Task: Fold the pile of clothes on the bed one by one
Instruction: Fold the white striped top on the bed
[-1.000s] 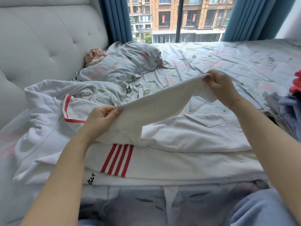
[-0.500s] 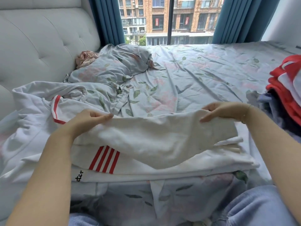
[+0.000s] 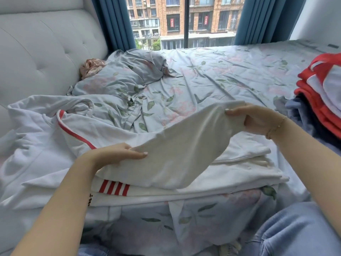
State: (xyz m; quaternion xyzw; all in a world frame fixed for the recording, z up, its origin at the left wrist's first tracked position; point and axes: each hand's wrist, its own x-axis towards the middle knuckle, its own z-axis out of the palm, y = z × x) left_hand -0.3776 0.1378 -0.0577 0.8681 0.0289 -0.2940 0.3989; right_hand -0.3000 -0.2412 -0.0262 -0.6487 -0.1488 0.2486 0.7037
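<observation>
Two hands held a white garment (image 3: 173, 154) stretched above the bed (image 3: 212, 80). The left hand (image 3: 114, 154) gripped its near end, thumb on top and fingers curled beneath the cloth; the right hand (image 3: 258, 119) pinched the far end, raised higher. Beneath the lifted fold lay more white cloth with four red stripes (image 3: 113, 187). A pile of red and blue clothes (image 3: 321, 100) sat at the right edge, near the right wrist.

bare arms, thin bracelet (image 3: 276, 127), blue trousers (image 3: 299, 230)
</observation>
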